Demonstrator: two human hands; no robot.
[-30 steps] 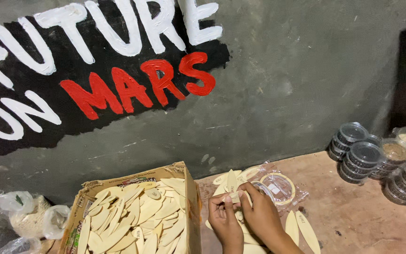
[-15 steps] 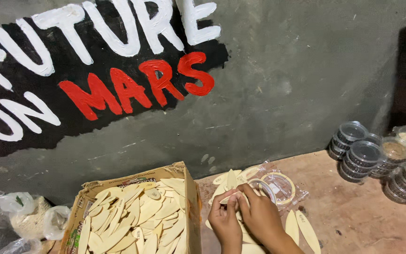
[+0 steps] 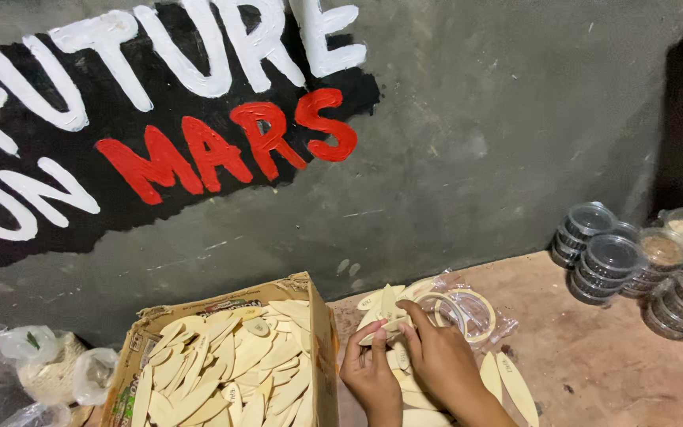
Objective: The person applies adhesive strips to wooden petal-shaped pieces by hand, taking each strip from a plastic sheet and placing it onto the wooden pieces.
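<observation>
My left hand (image 3: 369,370) and my right hand (image 3: 435,357) meet just right of a cardboard box (image 3: 315,318). Together they pinch a pale, leaf-shaped wooden piece (image 3: 386,325) between the fingertips. More such pieces lie loose under and around my hands (image 3: 509,381). The box is packed with several of the same pale wooden pieces (image 3: 231,364). A roll of tape in a clear plastic bag (image 3: 472,311) lies just beyond my right hand.
A grey wall with painted lettering (image 3: 199,126) rises right behind the work surface. Stacks of small clear lidded tubs (image 3: 612,261) stand at the right. Clear plastic bags (image 3: 37,372) sit left of the box. The brown tabletop (image 3: 610,364) stretches to the right.
My hands have shifted slightly up and left over the pile, and the fingers have closed around one wooden piece. The box and tubs have not moved.
</observation>
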